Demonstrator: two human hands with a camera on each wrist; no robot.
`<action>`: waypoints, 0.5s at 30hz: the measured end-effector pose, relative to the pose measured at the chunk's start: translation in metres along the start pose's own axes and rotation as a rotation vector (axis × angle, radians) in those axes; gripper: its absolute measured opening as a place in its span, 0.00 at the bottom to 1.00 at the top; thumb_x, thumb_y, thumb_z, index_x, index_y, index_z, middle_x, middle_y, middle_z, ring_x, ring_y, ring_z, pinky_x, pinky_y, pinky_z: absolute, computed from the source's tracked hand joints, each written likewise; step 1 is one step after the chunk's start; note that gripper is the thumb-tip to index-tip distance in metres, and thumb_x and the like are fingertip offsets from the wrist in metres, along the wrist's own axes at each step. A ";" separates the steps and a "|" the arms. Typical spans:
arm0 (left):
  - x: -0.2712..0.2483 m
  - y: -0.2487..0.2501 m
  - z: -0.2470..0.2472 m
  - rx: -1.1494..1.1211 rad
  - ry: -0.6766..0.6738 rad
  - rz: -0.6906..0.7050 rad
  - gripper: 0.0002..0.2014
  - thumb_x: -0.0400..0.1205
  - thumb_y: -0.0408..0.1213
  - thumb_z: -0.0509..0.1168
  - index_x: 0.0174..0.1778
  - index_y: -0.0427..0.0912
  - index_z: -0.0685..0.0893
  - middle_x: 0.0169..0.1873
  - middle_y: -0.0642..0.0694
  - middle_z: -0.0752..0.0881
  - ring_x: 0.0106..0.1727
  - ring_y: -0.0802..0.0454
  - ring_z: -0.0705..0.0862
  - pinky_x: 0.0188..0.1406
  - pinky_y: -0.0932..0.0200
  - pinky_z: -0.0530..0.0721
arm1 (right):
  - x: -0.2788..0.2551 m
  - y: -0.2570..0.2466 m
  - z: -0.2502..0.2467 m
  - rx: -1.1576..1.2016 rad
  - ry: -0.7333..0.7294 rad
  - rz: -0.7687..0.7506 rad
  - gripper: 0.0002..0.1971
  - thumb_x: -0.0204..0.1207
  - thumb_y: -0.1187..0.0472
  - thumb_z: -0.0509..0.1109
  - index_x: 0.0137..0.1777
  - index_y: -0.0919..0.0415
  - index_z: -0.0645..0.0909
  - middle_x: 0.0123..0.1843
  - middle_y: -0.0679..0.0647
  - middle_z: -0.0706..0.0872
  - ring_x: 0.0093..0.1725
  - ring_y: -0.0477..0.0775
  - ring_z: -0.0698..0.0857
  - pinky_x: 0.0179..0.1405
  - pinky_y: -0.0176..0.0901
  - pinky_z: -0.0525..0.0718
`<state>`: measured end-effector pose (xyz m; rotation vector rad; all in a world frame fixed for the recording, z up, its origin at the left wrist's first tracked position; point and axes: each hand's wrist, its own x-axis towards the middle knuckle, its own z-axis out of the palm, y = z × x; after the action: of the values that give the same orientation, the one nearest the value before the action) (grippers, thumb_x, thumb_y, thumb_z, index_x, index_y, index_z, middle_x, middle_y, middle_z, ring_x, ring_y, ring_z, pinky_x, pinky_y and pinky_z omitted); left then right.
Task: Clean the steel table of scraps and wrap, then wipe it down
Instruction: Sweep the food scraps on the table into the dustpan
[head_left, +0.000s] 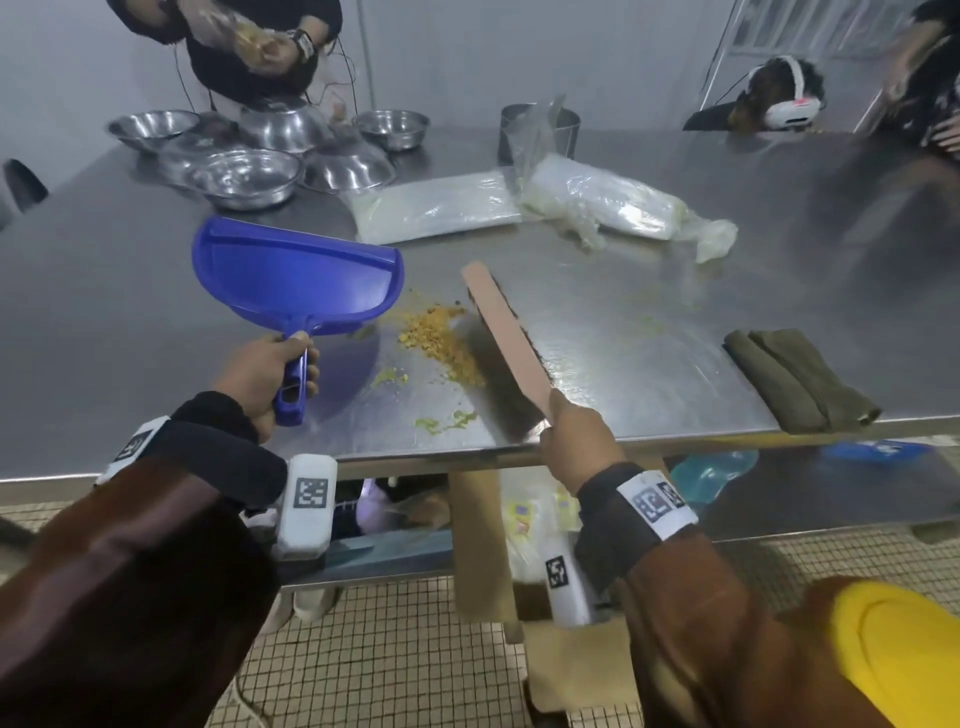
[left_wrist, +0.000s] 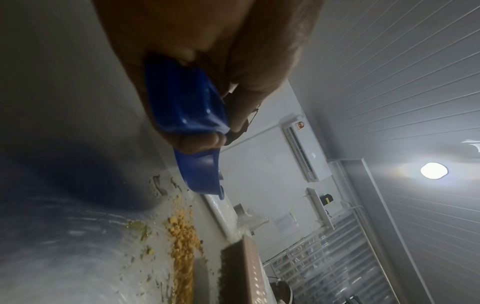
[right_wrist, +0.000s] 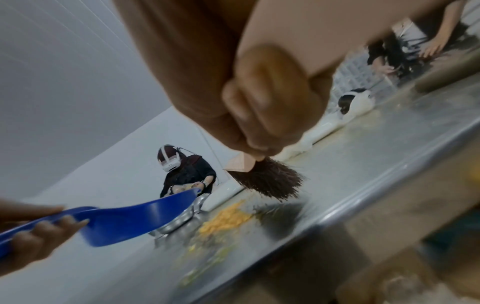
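The left hand (head_left: 260, 375) curls its fingers (right_wrist: 49, 226) round the handle of a blue dustpan (head_left: 296, 278), which hangs tilted above the steel surface (head_left: 649, 332). The right hand (head_left: 574, 441) grips the wooden back of a brush (head_left: 506, 343). Only the right wrist view shows the brush's dark bristles (right_wrist: 270, 183) splayed just over the surface; the head view shows them mostly hidden under the wood. The yellow scraps (head_left: 447, 338) lie in a heap touching the brush's left side, between brush and dustpan, with greenish smears (head_left: 447, 421) nearer the edge. Beyond the scraps lie a flat sheet of clear wrap (head_left: 436, 210) and a crumpled wrapped bundle (head_left: 613, 205). Right of the brush lies a folded olive cloth (head_left: 795, 379). Far left of the wrap stand steel bowls (head_left: 244, 176); whether anything is in them cannot be told.
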<state>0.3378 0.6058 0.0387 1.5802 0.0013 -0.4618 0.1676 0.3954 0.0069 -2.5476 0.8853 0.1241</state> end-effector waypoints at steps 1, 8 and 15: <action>0.001 0.000 -0.002 0.001 0.003 0.003 0.11 0.86 0.36 0.53 0.38 0.41 0.74 0.31 0.46 0.73 0.25 0.58 0.73 0.17 0.71 0.77 | 0.005 0.004 -0.004 -0.016 0.020 0.021 0.21 0.81 0.67 0.57 0.73 0.66 0.65 0.63 0.67 0.82 0.61 0.66 0.82 0.55 0.48 0.79; 0.009 -0.002 -0.002 -0.011 0.030 -0.002 0.11 0.86 0.36 0.54 0.38 0.40 0.74 0.31 0.46 0.74 0.18 0.60 0.76 0.16 0.71 0.76 | 0.015 -0.005 0.013 -0.048 -0.080 -0.008 0.21 0.82 0.67 0.56 0.74 0.68 0.62 0.63 0.66 0.81 0.60 0.66 0.83 0.54 0.49 0.79; 0.017 0.007 0.002 0.005 0.107 0.007 0.11 0.86 0.36 0.54 0.39 0.40 0.74 0.31 0.45 0.75 0.26 0.55 0.75 0.16 0.71 0.77 | 0.086 0.026 -0.045 -0.051 0.030 -0.026 0.19 0.80 0.68 0.57 0.70 0.70 0.72 0.63 0.69 0.82 0.62 0.67 0.82 0.56 0.48 0.79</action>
<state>0.3544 0.5985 0.0402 1.6075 0.0762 -0.3714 0.2175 0.3089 0.0183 -2.6135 0.8700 0.1023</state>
